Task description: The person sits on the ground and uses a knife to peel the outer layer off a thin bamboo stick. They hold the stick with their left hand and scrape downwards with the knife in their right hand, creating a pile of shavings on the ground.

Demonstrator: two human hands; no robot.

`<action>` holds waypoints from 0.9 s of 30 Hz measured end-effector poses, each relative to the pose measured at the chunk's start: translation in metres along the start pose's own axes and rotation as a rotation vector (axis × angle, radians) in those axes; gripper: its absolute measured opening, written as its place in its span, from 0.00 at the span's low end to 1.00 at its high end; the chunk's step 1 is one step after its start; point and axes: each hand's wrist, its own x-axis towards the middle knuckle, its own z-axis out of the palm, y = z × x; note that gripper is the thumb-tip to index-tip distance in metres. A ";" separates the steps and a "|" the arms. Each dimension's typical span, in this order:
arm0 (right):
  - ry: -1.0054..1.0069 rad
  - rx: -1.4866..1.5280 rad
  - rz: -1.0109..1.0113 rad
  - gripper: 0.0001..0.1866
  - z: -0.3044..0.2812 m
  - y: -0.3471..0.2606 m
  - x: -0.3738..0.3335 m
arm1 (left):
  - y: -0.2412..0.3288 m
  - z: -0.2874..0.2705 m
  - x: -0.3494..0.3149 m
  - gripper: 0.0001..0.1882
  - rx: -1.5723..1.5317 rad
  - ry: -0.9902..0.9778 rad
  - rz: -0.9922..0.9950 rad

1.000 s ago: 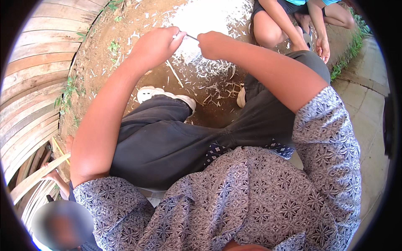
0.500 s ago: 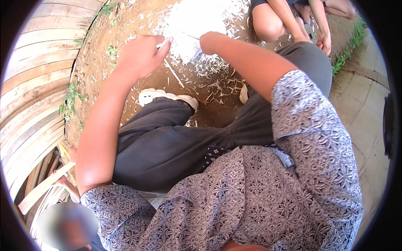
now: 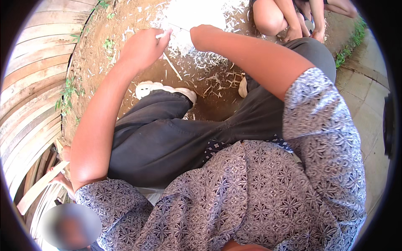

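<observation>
In the head view, at 11 o'clock, a pale piece (image 3: 160, 36) is pinched in the closed grip of the left hand (image 3: 142, 47); at 12, a thin dark tool (image 3: 181, 28) is clenched by the right hand (image 3: 204, 38). For control, the piece should be braced firmly and the tool angled clear of the left grip.

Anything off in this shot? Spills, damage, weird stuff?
Pale shavings litter the brown soil, including just below the right hand in the picture; they look spilled because they lie loose and scattered. The white patch beyond is too washed out to read. No damage stands out.
</observation>
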 end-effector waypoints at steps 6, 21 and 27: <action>-0.089 0.010 0.050 0.11 -0.006 -0.012 0.019 | -0.010 -0.012 0.003 0.26 -0.183 -0.109 -0.185; -0.309 0.283 0.142 0.15 -0.105 0.060 -0.050 | -0.035 -0.064 -0.009 0.23 -0.556 0.138 0.122; -0.036 0.942 -0.165 0.16 -0.131 0.068 -0.098 | -0.036 -0.087 -0.022 0.23 -0.757 0.083 0.127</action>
